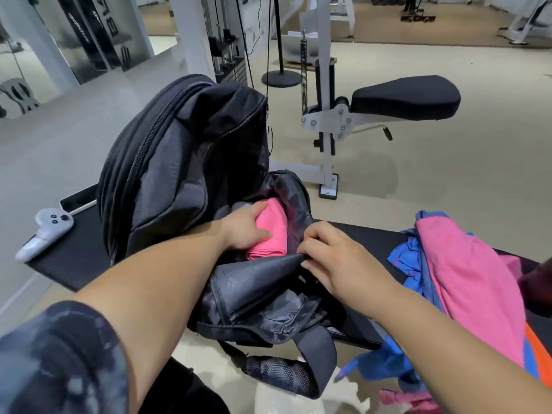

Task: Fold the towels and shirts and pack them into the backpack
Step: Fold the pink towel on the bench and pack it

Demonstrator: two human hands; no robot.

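A black backpack [179, 150] stands unzipped on a black bench [77, 249], its front flap [254, 282] hanging toward me. A folded pink towel [273, 234] lies inside the main compartment. My left hand [245, 227] rests on the towel's left side, fingers curled over it. My right hand [331, 255] pinches the edge of the front flap at the opening. To the right lies a pile of loose cloth: a pink towel [466, 282] on top of blue fabric [403, 258].
A grey handheld controller [44, 231] lies at the bench's left end beside a dark tablet-like slab [79, 198]. A padded gym seat [406, 97] on a white frame stands behind. Orange cloth [537, 354] shows at the right edge.
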